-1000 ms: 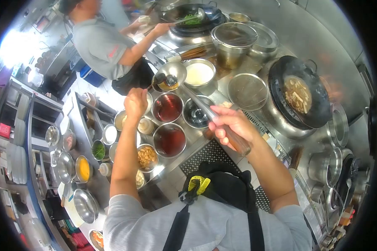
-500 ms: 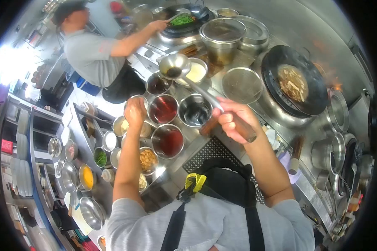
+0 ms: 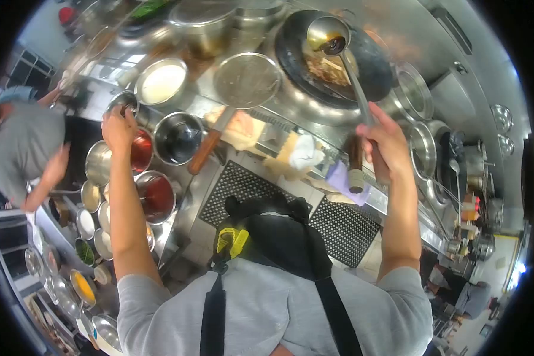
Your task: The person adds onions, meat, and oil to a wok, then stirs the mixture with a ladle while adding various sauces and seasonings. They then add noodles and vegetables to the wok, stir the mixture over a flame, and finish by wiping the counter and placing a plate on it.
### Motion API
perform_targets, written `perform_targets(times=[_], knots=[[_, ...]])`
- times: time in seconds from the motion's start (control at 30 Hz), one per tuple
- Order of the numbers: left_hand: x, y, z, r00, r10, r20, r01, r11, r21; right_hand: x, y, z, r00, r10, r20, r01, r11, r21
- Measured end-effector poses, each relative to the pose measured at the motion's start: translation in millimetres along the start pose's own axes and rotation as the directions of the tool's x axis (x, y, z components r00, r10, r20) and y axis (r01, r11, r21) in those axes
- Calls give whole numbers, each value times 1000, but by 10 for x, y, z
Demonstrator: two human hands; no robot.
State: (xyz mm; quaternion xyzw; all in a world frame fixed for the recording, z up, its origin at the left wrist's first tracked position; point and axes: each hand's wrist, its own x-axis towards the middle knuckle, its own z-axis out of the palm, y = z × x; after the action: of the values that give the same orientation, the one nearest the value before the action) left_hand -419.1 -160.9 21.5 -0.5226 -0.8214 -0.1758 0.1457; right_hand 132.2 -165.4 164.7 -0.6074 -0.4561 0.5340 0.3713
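Note:
My right hand (image 3: 385, 142) is closed round the handle of a steel ladle (image 3: 356, 83). Dark sauce and yellowish liquid lie in the ladle's bowl, which appears above a black wok (image 3: 291, 56). Pale strips of food (image 3: 332, 72) sit in brown liquid inside the wok. My left hand (image 3: 119, 127) has its fingers bent in at the rim of a small steel pot (image 3: 130, 95) with dark contents; what they grip, if anything, is hidden. Close by are a pot of red liquid (image 3: 156, 199) and a pot of dark liquid (image 3: 179, 137).
A round mesh strainer (image 3: 247, 80) with a wooden handle rests near the wok. A pot of creamy liquid (image 3: 161, 82) stands behind the sauces. Folded cloths (image 3: 302, 153) lie along the stove's edge. A co-worker (image 3: 29, 148) stands at left. Several ingredient bowls fill the left counter.
My right hand has carried the ladle from above the sauce pots to above the wok. My left hand has shifted to the dark pot's rim. The view has turned right; the co-worker's arm has lowered.

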Motion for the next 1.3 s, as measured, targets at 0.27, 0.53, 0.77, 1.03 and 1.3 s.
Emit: perform_targets(times=[0.27,0.53,0.77,1.03,1.3], knots=[[-669,2739,-270,843,478,-245,-494,510,-705,1214,839,-536,968,-249,-34,213,883,-418],[-1030,3763,-214,760,617,-202,-512,377,-772,200,633,-971,988,-70,137,104,960,-260],[-736,4410,-59,624,727,-287,-700,356,-619,1007,993,-1331,968,-250,-4,222,865,-451],[-612,4562,536,500,857,-129,-721,329,-609,566,782,-779,998,-55,43,62,984,-167],[-667,4629,380,561,827,-39,-688,439,-578,843,676,-1133,980,-165,-113,126,948,-292]])
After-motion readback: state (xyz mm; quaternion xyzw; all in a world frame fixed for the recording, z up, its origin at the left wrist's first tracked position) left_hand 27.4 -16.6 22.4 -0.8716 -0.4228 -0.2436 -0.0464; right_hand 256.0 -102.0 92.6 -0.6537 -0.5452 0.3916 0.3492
